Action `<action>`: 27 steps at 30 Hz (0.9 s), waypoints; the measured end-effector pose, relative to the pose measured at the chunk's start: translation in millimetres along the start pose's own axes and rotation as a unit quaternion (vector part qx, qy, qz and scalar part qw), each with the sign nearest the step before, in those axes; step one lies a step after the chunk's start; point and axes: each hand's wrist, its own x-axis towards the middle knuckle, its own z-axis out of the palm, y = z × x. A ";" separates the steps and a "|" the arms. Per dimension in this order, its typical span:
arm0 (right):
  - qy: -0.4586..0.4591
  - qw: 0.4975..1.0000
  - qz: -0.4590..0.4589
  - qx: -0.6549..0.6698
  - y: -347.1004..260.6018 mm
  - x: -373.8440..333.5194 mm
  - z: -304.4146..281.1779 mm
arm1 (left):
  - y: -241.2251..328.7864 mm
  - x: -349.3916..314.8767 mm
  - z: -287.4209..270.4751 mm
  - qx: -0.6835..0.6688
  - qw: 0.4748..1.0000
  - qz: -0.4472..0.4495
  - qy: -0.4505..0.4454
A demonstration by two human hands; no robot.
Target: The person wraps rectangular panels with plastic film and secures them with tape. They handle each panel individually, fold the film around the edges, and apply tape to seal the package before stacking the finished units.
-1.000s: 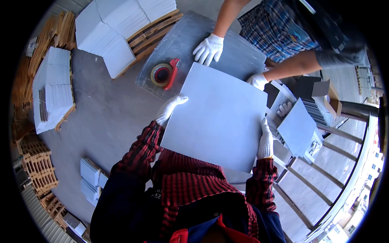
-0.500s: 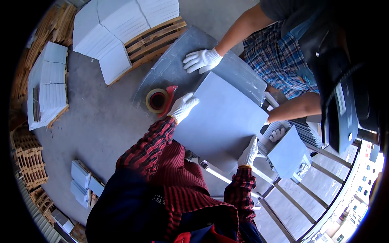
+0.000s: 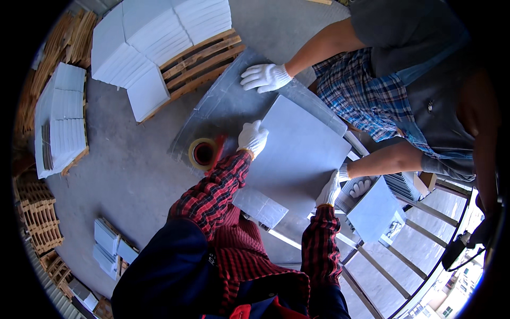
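Observation:
A flat, square grey panel (image 3: 297, 149) lies on a table with a plastic-covered grey top (image 3: 212, 103). My left hand (image 3: 252, 139), in a white knit glove, is closed on the panel's left edge. At the right edge my gloved right hand (image 3: 329, 190) grips the near right corner. Beside my left hand stands a red tape dispenser with a roll of tape (image 3: 203, 153), partly behind my sleeve. Across from me, a co-worker's gloved hand (image 3: 265, 78) lies flat on the tabletop; their other glove (image 3: 343, 172) meets the panel's right side, partly hidden by my hand.
To the right, a smaller grey panel (image 3: 374, 210) and a loose white glove (image 3: 360, 188) rest by a metal frame (image 3: 393, 266). Stacks of white panels (image 3: 154, 37) stand on a wooden pallet (image 3: 204, 58) at far left. More pallets (image 3: 37, 207) line the left side.
The panel has slid away from me, uncovering the table's near plastic-wrapped corner. My left hand has shifted right along with its edge. The co-worker leans in a different position.

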 end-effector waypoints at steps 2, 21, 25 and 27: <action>0.011 1.000 0.020 -0.021 -1.6 2.3 8.1 | 4.2 8.0 -9.3 0.037 0.999 0.008 -0.026; 0.053 0.937 -0.231 -0.257 -23.6 -55.0 -18.8 | -49.3 -30.8 -32.9 -0.030 0.993 0.035 -0.110; -0.008 0.916 -0.129 -0.381 58.0 -61.2 -28.6 | -26.0 -22.1 -43.9 -0.035 0.992 -0.013 -0.119; -0.020 0.922 -0.097 -0.375 69.9 -84.7 -19.0 | -16.7 -44.6 -43.1 -0.024 0.993 -0.018 -0.118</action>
